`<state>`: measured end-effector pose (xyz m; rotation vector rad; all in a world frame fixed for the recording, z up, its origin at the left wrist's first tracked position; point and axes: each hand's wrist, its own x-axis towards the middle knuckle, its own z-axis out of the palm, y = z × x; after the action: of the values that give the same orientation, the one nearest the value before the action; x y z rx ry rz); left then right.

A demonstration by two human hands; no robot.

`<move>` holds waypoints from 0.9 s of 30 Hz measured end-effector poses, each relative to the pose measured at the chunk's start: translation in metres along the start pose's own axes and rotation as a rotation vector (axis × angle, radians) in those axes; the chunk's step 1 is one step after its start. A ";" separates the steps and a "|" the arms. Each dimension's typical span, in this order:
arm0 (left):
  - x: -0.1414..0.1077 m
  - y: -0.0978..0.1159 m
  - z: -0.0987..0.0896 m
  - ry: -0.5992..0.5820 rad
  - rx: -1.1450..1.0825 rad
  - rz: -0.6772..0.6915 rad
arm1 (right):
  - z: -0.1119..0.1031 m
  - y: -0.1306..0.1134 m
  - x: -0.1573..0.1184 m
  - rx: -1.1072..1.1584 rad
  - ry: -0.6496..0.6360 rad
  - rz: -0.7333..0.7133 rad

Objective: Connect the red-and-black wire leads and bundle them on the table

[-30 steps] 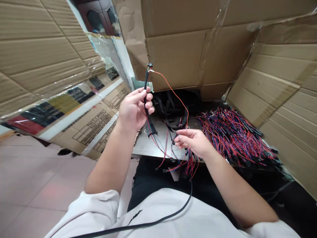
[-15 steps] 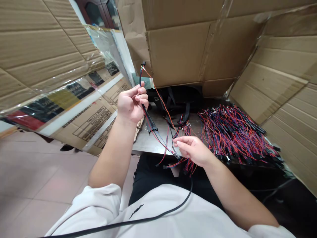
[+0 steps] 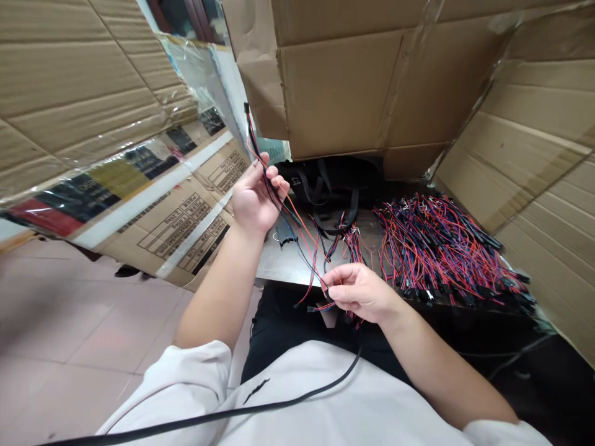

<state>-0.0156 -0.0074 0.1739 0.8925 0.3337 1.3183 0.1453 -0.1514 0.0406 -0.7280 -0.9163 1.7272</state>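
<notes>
Your hands sort a wire bundle [image 3: 297,232] above a steel table [image 3: 279,263] among cardboard sheets [image 3: 339,87].

A heap of red and blue wires [image 3: 441,248] lies on the table's right side, with a black bag [image 3: 320,183] behind it. Your hands are apart: the left hand [image 3: 255,201] grips the bundle up high, its small black plug [image 3: 246,108] against the cardboard, while the right hand [image 3: 360,292] pinches its lower strands at the table's front edge. The thin strands hang slack and crossed between your hands, so a sharp pull could snag them on the heap or strain a wire at the plug.
</notes>
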 end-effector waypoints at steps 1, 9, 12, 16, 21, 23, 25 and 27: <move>0.001 -0.005 -0.004 0.010 -0.005 -0.013 | 0.001 0.002 0.001 0.004 0.041 -0.026; -0.027 -0.053 -0.026 0.038 0.075 -0.192 | 0.004 0.013 0.006 -0.216 0.340 -0.351; -0.047 -0.066 -0.027 -0.031 0.116 -0.291 | 0.007 0.014 0.005 -0.370 0.442 -0.542; -0.070 -0.070 -0.028 -0.197 0.234 -0.325 | 0.010 0.013 0.000 -0.633 0.474 -0.856; -0.091 -0.065 -0.030 -0.467 0.387 -0.300 | 0.011 0.012 -0.005 -0.824 0.424 -1.069; -0.095 -0.062 -0.031 -0.521 0.447 -0.294 | 0.010 0.012 -0.005 -0.838 0.415 -1.125; -0.096 -0.059 -0.032 -0.562 0.498 -0.267 | 0.009 0.013 -0.005 -0.844 0.398 -1.168; -0.097 -0.057 -0.032 -0.620 0.539 -0.223 | 0.009 0.013 -0.005 -0.833 0.383 -1.185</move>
<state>-0.0229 -0.0847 0.0872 1.6110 0.2893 0.6943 0.1335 -0.1611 0.0341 -0.7366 -1.3856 0.1260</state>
